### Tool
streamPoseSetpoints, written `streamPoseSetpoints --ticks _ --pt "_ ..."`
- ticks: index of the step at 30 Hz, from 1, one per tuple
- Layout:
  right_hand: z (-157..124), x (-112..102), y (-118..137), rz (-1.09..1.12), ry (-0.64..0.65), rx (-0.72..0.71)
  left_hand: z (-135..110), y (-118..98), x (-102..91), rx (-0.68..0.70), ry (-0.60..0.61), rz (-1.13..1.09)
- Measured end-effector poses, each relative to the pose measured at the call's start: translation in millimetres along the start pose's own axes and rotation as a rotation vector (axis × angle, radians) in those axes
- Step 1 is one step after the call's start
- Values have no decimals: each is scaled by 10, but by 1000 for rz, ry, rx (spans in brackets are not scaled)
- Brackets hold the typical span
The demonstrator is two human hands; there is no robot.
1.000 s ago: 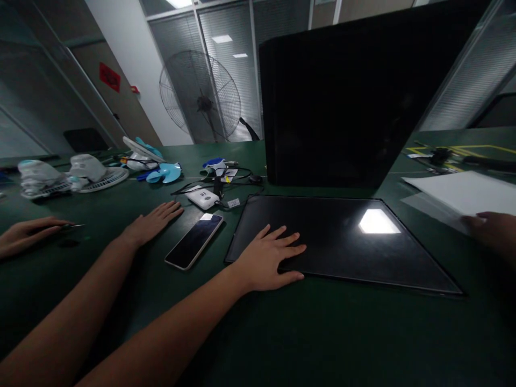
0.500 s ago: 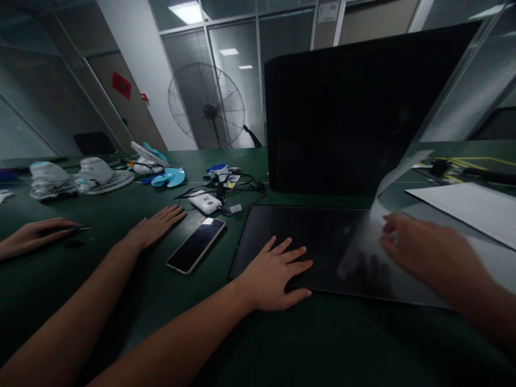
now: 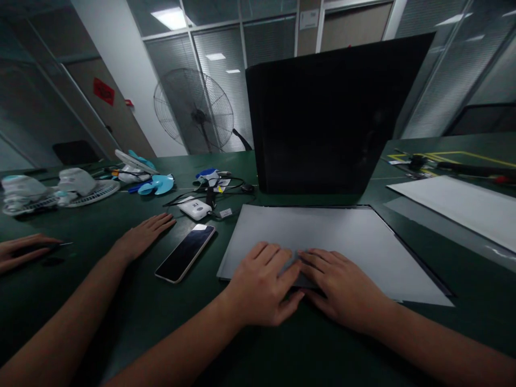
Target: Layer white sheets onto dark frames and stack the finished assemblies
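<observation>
A flat black panel (image 3: 419, 258) lies on the green table (image 3: 282, 355), almost wholly covered by a pale grey sheet (image 3: 342, 236). My left hand (image 3: 262, 282) and my right hand (image 3: 342, 287) rest side by side on the sheet's near edge. Both are open with fingers flat, and their fingertips meet over a small dark uncovered patch. A tall black panel (image 3: 322, 118) stands upright just behind the sheet.
Another person's hand (image 3: 145, 234) lies flat left of a black phone (image 3: 185, 252); a second hand (image 3: 20, 251) is at the far left. A white charger with cables (image 3: 195, 208), small fan parts (image 3: 60, 188), a floor fan (image 3: 193, 110) and white sheets (image 3: 459, 207) stand around.
My right hand brought the grey sheet over from the right and laid it on the black panel. It now lies flat next to my left hand, which shifted slightly.
</observation>
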State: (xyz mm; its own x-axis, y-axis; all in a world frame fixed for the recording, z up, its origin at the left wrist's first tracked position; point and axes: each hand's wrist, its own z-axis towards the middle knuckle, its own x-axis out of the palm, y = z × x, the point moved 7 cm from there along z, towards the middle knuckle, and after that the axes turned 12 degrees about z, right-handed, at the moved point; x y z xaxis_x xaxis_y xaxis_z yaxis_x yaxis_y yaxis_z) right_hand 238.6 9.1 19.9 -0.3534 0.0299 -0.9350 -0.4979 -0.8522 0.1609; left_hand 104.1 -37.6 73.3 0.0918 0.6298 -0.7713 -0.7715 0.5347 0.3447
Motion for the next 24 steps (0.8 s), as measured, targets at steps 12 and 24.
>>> streamPoseSetpoints --ticks 12,24 --pt "-1166 -1251 -2729 -280 -253 1058 -132 232 534 -186 611 -189" --pt "-2096 -1272 -3349 -158 -169 1568 -117 185 570 -186 580 -189"
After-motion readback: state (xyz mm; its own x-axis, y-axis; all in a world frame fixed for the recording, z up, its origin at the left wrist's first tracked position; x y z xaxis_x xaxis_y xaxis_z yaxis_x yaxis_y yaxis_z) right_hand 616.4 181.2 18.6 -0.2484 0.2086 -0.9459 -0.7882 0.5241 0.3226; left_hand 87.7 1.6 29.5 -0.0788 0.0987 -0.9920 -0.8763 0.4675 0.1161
